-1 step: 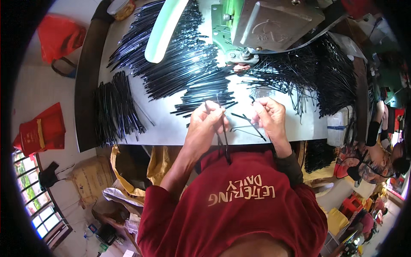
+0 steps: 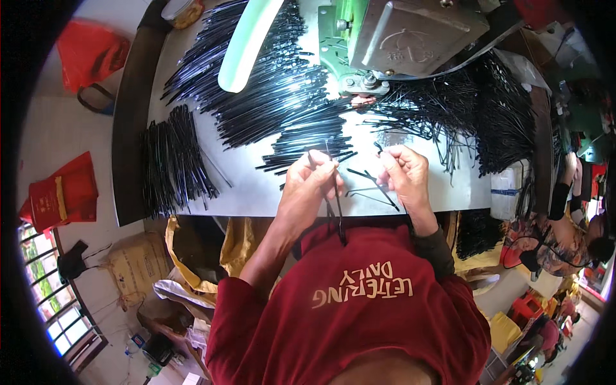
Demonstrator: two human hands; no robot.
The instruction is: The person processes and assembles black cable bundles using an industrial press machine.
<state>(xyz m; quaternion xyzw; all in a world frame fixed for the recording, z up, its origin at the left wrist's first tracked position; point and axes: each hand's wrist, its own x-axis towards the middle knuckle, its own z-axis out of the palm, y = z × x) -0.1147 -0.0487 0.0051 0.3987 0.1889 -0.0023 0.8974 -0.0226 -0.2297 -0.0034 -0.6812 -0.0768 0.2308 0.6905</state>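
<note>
My left hand [image 2: 311, 186] pinches thin black rods [image 2: 339, 218] between thumb and fingers, and their lower ends hang down toward my red shirt. To its right, my right hand [image 2: 405, 183] is closed with the thumb against the fingers, holding a slim black rod [image 2: 378, 148] whose short bent end sticks out at the top. Both hands are above the near edge of the white table [image 2: 250, 196]. A few loose black rods [image 2: 384, 194] lie on the table between them. Just beyond my left hand is a dense pile of straight black rods [image 2: 256, 119].
A green and brown machine [image 2: 410, 42] stands at the far side, with a bright lamp tube [image 2: 247, 51] left of it. A separate rod bundle [image 2: 176, 160] lies left; tangled rods [image 2: 504, 119] heap up right. Beyond the right edge, another person's arm [image 2: 559, 192] shows.
</note>
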